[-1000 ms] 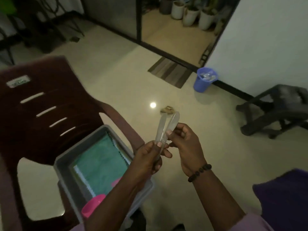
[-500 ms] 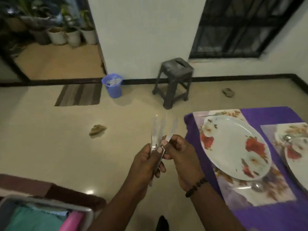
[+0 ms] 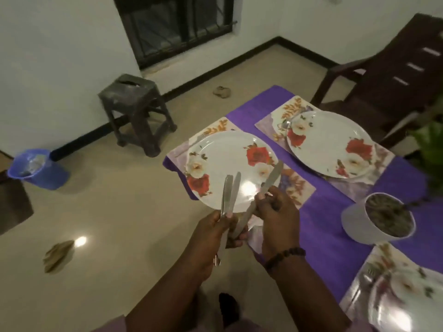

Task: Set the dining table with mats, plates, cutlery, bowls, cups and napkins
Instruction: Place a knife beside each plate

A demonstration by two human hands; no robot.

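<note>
Just in front of the near plate (image 3: 230,164), the left hand (image 3: 213,233) is gripping 2 knives (image 3: 229,192) while the right hand (image 3: 275,212) is pinching 1 knife (image 3: 269,179) loosely, so it could be slipping onto the floor.

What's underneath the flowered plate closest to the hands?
The nearest flowered plate sits on a floral placemat laid over the purple tablecloth. A piece of cutlery shows at its far rim. The mat's middle is covered by the plate.
</note>
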